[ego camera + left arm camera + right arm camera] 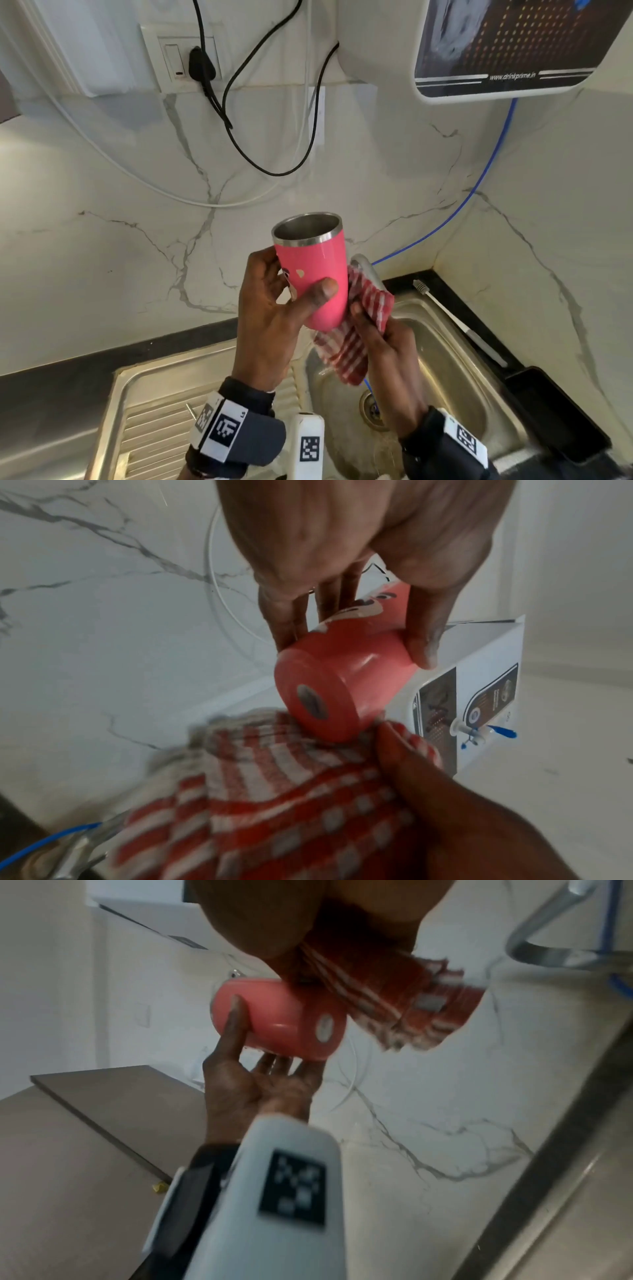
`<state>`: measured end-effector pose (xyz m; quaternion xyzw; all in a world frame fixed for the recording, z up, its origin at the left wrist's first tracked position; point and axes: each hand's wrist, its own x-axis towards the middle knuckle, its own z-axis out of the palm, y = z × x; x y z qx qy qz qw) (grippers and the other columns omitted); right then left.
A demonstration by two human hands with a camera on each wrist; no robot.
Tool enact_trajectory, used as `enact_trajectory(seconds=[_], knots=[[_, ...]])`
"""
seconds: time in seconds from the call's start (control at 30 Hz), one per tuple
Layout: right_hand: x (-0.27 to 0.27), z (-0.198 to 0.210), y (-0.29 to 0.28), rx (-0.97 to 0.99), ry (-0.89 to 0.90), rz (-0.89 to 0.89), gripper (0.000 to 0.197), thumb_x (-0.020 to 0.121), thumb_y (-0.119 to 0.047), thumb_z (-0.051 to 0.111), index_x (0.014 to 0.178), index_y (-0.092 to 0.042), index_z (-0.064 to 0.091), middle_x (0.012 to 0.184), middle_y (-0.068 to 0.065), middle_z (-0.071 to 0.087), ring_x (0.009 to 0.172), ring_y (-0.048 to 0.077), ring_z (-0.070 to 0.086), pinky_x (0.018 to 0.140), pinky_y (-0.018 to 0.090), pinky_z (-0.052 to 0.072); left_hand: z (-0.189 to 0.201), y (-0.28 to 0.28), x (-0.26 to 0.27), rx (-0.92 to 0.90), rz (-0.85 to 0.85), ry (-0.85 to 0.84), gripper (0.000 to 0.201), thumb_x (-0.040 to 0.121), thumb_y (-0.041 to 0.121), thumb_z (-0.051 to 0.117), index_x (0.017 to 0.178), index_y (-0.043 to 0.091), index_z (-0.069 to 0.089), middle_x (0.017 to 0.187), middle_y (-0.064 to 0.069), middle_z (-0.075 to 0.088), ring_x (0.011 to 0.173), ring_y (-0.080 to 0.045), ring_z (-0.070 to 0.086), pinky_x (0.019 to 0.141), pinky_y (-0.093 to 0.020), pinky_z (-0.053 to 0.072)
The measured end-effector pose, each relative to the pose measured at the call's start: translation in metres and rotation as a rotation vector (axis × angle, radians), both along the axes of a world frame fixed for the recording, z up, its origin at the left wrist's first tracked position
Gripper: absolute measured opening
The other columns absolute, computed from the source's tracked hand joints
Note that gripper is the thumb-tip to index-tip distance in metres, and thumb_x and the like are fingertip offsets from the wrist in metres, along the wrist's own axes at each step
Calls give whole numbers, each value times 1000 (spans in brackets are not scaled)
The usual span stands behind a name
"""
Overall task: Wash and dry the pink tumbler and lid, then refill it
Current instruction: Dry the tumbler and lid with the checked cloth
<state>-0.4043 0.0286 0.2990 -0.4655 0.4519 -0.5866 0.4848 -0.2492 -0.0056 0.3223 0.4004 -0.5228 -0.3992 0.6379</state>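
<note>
My left hand (pixel 291 294) grips the pink tumbler (pixel 315 263) round its lower body and holds it upright above the sink, its steel mouth open at the top with no lid on it. In the left wrist view the tumbler's base (pixel 322 696) points at the camera between my fingers and thumb. My right hand (pixel 376 329) holds a red and white checked cloth (pixel 356 339) against the tumbler's lower right side; the cloth (pixel 274 799) lies just under the base. The right wrist view shows the tumbler (pixel 281 1018) beside the bunched cloth (pixel 394 999). The lid is not in view.
A steel sink (pixel 455 370) with a drain lies below my hands, its ribbed drainboard (pixel 154 421) to the left. The tap (pixel 368 270) stands behind the cloth. A water purifier (pixel 507 51) hangs at upper right with a blue hose (pixel 479 185). A bottle brush (pixel 459 322) and black tray (pixel 555 411) sit right.
</note>
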Motion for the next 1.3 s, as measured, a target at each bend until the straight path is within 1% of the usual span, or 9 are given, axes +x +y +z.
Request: enact_trajectory(seconds=[0.17, 0.27, 0.43, 0.6, 0.7, 0.83, 1.03, 1.17, 1.3], knots=[[-7, 19, -12, -39, -86, -49, 26, 103, -26, 56, 103, -7, 74, 89, 0, 79, 81, 14, 74, 68, 26, 58, -14, 6, 0, 72, -115, -99, 71, 68, 34, 97, 129, 24, 62, 130, -4, 72, 121, -29, 70, 102, -65, 54], [-13, 37, -25, -123, -158, -85, 28, 105, -20, 55, 96, -6, 78, 97, 8, 80, 89, 19, 75, 75, 28, 57, -23, 13, -6, 113, -180, -124, 73, 68, 26, 98, 131, 21, 62, 129, -6, 73, 119, -30, 70, 101, -65, 55], [-12, 14, -11, -88, -32, -77, 33, 105, -29, 56, 81, -22, 78, 75, -2, 72, 67, 13, 63, 62, 28, 51, -14, 9, -5, 77, -116, -23, 72, 66, 32, 95, 130, 21, 62, 129, -5, 73, 120, -32, 70, 101, -64, 56], [-17, -8, -3, 3, 21, -53, 29, 102, -39, 61, 97, -14, 74, 91, 5, 77, 82, 27, 72, 76, 46, 58, -15, 1, 2, 138, -185, -39, 78, 66, 33, 93, 136, 21, 59, 131, -5, 73, 121, -28, 71, 102, -60, 57], [-18, 0, -5, -64, 49, -80, 24, 102, -32, 64, 87, -17, 74, 76, -7, 70, 70, 11, 60, 65, 33, 51, -18, 2, -2, 203, -244, 42, 90, 62, 30, 92, 142, 22, 50, 126, -8, 76, 117, -29, 74, 99, -52, 60], [-16, -1, -7, -120, 7, -70, 19, 101, -19, 64, 105, -5, 74, 82, -11, 74, 73, 2, 64, 66, 19, 52, -16, 3, -6, 234, -211, 29, 85, 61, 37, 87, 136, 27, 47, 115, -3, 78, 109, -24, 76, 87, -39, 63], [-9, -4, -7, -124, 147, -106, 13, 101, -24, 65, 97, -15, 75, 86, -1, 76, 76, 19, 70, 69, 39, 60, -10, 4, -10, 193, -45, -149, 80, 64, 45, 93, 135, 32, 57, 118, 20, 72, 103, 0, 71, 75, -22, 60], [-6, 4, -6, -122, 87, -77, 18, 102, -30, 64, 100, -16, 75, 93, 7, 77, 91, 36, 72, 79, 55, 61, -10, 7, -7, 165, 24, -293, 83, 59, 63, 89, 133, 35, 62, 117, 21, 73, 101, 3, 70, 76, -24, 60], [-9, 22, -13, -212, 65, -124, 17, 103, -23, 64, 90, -18, 75, 78, 6, 74, 67, 21, 67, 60, 42, 56, -10, 16, -14, 133, 51, -305, 82, 57, 62, 92, 131, 36, 67, 117, 18, 76, 106, -2, 72, 84, -32, 64]])
